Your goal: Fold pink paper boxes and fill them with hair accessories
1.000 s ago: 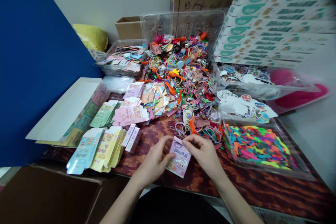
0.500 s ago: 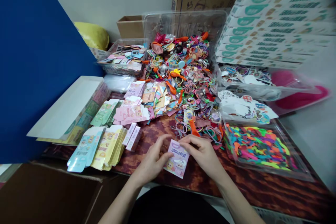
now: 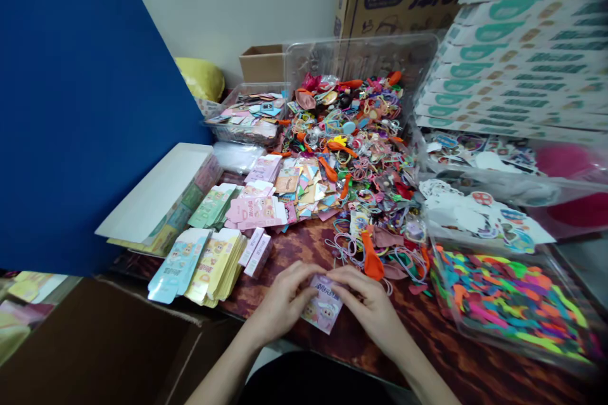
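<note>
A small purple printed box stands between my hands near the front edge of the table. My left hand grips its left side, thumb on the front face and fingers over the top. At the upper right edge, my right hand pinches the box with its thumb across the face. The fingers cover its top end, so I cannot see whether the flap is closed. To the left lie two small purple boxes side by side, next to stacks of flat yellow cartons and blue cartons.
A heap of small trinkets spills from a clear bin behind my hands. On the right sit a tray of colourful rubbery pieces and white sticker cutouts, below stacked white boxes. A blue panel blocks the far left.
My right hand's fingers have come down over the top of the purple box, and both hands now sit closer together. The whole view has shifted, with the table's contents appearing further right.
</note>
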The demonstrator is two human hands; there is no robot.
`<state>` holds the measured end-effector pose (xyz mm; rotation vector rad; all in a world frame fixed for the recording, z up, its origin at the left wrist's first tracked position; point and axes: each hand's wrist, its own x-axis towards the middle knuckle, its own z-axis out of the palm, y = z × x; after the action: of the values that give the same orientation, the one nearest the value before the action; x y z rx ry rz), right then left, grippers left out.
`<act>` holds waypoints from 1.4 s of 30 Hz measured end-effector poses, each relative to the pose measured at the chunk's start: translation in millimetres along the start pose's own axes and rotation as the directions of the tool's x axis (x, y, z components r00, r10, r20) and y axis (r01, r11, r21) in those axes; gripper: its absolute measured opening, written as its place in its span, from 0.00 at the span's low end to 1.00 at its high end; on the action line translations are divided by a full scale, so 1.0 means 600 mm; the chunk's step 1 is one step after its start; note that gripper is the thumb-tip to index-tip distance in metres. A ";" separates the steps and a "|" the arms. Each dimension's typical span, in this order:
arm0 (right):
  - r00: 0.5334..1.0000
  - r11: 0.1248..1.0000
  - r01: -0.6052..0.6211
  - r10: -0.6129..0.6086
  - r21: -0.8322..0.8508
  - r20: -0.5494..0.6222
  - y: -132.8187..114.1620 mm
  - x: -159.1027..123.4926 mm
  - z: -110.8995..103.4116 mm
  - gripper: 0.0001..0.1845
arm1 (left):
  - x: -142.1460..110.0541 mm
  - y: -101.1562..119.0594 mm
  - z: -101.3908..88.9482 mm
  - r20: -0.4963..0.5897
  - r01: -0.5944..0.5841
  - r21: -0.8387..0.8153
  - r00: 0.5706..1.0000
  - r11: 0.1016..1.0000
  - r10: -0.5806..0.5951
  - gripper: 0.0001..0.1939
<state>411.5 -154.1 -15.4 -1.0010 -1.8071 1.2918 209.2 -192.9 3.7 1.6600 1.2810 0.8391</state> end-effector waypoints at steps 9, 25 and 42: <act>0.954 0.950 -0.296 0.298 0.102 -0.008 0.018 0.013 0.023 0.21 | -0.011 -0.001 -0.057 -0.324 0.259 0.707 0.946 0.658 -0.024 0.24; 0.894 0.872 -0.438 0.448 0.217 0.005 0.068 -0.034 0.011 0.32 | 0.339 -0.061 -0.261 -0.585 0.684 0.520 0.721 0.511 -0.371 0.28; 0.929 0.914 -0.368 0.369 0.171 0.026 0.043 -0.015 0.003 0.26 | 0.306 -0.016 -0.272 -0.553 0.488 0.591 0.825 0.643 -0.118 0.31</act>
<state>419.1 -157.4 -41.7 -1.2877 -1.5125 1.6381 106.8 22.4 63.4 1.7523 2.4184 0.5511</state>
